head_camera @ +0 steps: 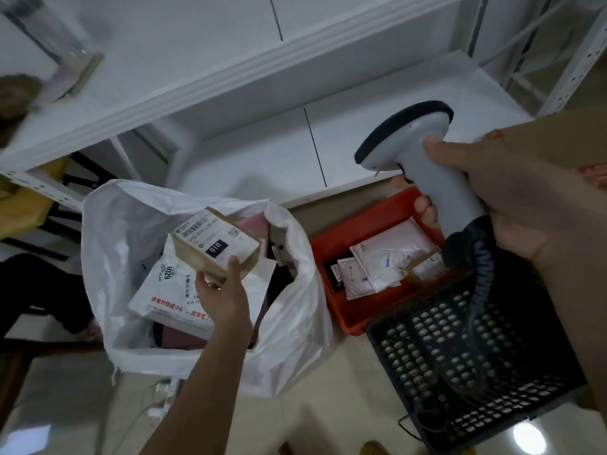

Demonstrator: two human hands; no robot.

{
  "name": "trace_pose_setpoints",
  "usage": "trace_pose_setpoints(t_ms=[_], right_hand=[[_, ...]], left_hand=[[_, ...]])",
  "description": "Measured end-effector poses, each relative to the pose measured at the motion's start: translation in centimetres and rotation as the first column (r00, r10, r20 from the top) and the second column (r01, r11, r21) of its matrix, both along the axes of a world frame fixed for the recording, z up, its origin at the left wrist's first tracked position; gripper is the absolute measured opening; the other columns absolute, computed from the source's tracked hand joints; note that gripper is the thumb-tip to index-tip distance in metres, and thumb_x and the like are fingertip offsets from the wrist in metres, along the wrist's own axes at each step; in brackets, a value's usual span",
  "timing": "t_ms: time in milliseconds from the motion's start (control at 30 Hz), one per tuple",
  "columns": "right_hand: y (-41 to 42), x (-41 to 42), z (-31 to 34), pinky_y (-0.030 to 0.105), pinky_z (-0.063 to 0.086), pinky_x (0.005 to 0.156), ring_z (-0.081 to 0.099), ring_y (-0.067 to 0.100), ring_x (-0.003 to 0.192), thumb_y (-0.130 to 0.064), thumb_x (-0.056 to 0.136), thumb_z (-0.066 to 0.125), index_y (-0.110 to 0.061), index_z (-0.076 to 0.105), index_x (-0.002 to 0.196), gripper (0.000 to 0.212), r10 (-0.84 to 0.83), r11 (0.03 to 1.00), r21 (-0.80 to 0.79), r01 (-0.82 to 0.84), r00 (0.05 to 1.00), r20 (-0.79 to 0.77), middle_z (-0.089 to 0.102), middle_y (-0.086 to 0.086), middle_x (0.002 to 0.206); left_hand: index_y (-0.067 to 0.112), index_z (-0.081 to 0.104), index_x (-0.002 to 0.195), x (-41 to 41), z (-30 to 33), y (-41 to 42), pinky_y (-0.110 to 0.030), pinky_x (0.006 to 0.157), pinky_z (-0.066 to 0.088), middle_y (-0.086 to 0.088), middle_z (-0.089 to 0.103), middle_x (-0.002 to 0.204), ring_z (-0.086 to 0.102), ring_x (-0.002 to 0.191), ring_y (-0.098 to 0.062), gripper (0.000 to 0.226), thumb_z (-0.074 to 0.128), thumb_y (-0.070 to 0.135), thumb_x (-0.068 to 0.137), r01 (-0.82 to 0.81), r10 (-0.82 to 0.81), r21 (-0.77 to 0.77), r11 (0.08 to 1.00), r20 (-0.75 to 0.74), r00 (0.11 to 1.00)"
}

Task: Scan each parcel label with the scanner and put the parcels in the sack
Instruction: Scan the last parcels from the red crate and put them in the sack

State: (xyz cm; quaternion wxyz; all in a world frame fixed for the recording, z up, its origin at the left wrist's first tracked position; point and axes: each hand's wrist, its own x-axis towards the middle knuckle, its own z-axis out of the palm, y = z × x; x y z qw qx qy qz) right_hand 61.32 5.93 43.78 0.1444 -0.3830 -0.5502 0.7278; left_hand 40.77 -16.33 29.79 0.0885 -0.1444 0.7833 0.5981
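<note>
L hand grips one small brown cardboard parcel over the open white plastic sack; R hand clamps one grey handheld scanner; one red plastic tray, one black mesh crate alongside.

A small brown box parcel with a white label marked "010" is tilted above the open mouth of the white sack, which stands on the floor with flat parcels inside. The grey scanner with a dark head and coiled cable is upright, well apart from the box. More parcels lie in a red tray.
</note>
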Motion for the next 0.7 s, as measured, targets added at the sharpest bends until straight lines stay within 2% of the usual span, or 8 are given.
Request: trace_pose_setpoints(t_ms=[67, 100, 267, 333, 400, 500, 600, 700], right_hand=[[-0.4, -0.3, -0.2, 0.020, 0.051, 0.045, 0.058, 0.011, 0.048, -0.037, 0.098, 0.055, -0.005, 0.060, 0.098, 0.032, -0.039, 0.984, -0.173, 0.039, 0.999, 0.003, 0.069, 0.006, 0.060], [-0.5, -0.5, -0.4, 0.020, 0.050, 0.045, 0.057, 0.011, 0.048, -0.038, 0.097, 0.056, -0.006, 0.060, 0.099, 0.032, -0.050, 0.976, -0.211, 0.052, 0.999, 0.013, 0.067, 0.002, 0.055], [0.1, -0.6, -2.1, 0.017, 0.047, 0.041, 0.055, 0.008, 0.040, -0.037, 0.098, 0.055, -0.006, 0.060, 0.100, 0.031, -0.094, 0.965, -0.237, 0.109, 0.993, 0.072, 0.065, 0.000, 0.052], [0.8, -0.1, -2.6, 0.017, 0.047, 0.041, 0.054, 0.008, 0.039, -0.037, 0.098, 0.055, -0.007, 0.060, 0.099, 0.031, -0.110, 0.963, -0.236, 0.129, 0.990, 0.091, 0.064, -0.001, 0.050], [1.9, 0.7, -3.0, 0.018, 0.047, 0.042, 0.054, 0.008, 0.040, -0.037, 0.098, 0.055, -0.007, 0.061, 0.097, 0.031, -0.126, 0.962, -0.230, 0.146, 0.987, 0.102, 0.064, -0.001, 0.050], [4.1, 2.0, -3.6, 0.018, 0.048, 0.043, 0.055, 0.009, 0.041, -0.038, 0.097, 0.056, -0.006, 0.063, 0.094, 0.032, -0.161, 0.961, -0.204, 0.185, 0.978, 0.130, 0.065, -0.001, 0.051], [6.7, 3.3, -4.8, 0.016, 0.046, 0.040, 0.055, 0.007, 0.038, -0.037, 0.097, 0.058, -0.006, 0.064, 0.090, 0.032, -0.200, 0.963, -0.151, 0.225, 0.966, 0.163, 0.063, -0.004, 0.047], [9.6, 5.3, -6.0, 0.020, 0.048, 0.045, 0.056, 0.010, 0.041, -0.042, 0.094, 0.062, -0.008, 0.068, 0.088, 0.035, -0.212, 0.973, -0.031, 0.227, 0.944, 0.254, 0.063, -0.002, 0.048]], left_hand=[[0.010, 0.024, 0.151, -1.4, -0.6, -0.5, -0.038, 0.110, 0.035, -0.014, 0.038, 0.149, 0.041, 0.135, -0.030, 0.082, 0.070, 0.032, 0.088, -0.042, 0.051, -0.145, 0.989, 0.055, 0.997], [0.008, 0.024, 0.150, -1.8, -0.9, -0.6, -0.041, 0.109, 0.035, -0.016, 0.037, 0.149, 0.040, 0.135, -0.032, 0.081, 0.071, 0.031, 0.087, -0.064, 0.081, -0.189, 0.980, 0.082, 0.993], [0.005, 0.027, 0.145, -1.8, -2.3, 0.6, -0.044, 0.108, 0.034, -0.018, 0.027, 0.147, 0.038, 0.131, -0.033, 0.077, 0.071, 0.025, 0.084, -0.022, 0.053, -0.419, 0.908, 0.062, 0.997], [0.006, 0.029, 0.143, -1.4, -2.7, 1.4, -0.047, 0.110, 0.032, -0.018, 0.026, 0.146, 0.037, 0.130, -0.034, 0.075, 0.069, 0.028, 0.084, -0.075, 0.092, -0.524, 0.848, 0.008, 0.996], [0.004, 0.035, 0.139, -0.7, -2.7, 2.7, -0.047, 0.107, 0.033, -0.020, 0.029, 0.143, 0.038, 0.126, -0.037, 0.067, 0.066, 0.022, 0.082, -0.153, 0.089, -0.589, 0.793, -0.137, 0.987], [-0.003, 0.036, 0.137, 1.1, -2.6, 5.6, -0.049, 0.103, 0.033, -0.028, 0.033, 0.136, 0.037, 0.121, -0.045, 0.068, 0.066, 0.003, 0.075, -0.099, -0.113, -0.561, 0.822, -0.332, 0.937], [-0.010, 0.046, 0.122, 3.5, -3.1, 9.5, -0.031, 0.100, 0.026, -0.033, 0.041, 0.120, 0.041, 0.112, -0.046, 0.057, 0.065, -0.001, 0.069, 0.039, -0.362, -0.535, 0.844, -0.515, 0.777], [-0.002, 0.050, 0.122, 5.6, -4.7, 14.3, -0.032, 0.096, 0.034, -0.025, 0.041, 0.121, 0.041, 0.111, -0.035, 0.051, 0.064, 0.001, 0.073, 0.279, -0.507, -0.498, 0.821, -0.411, 0.758]])
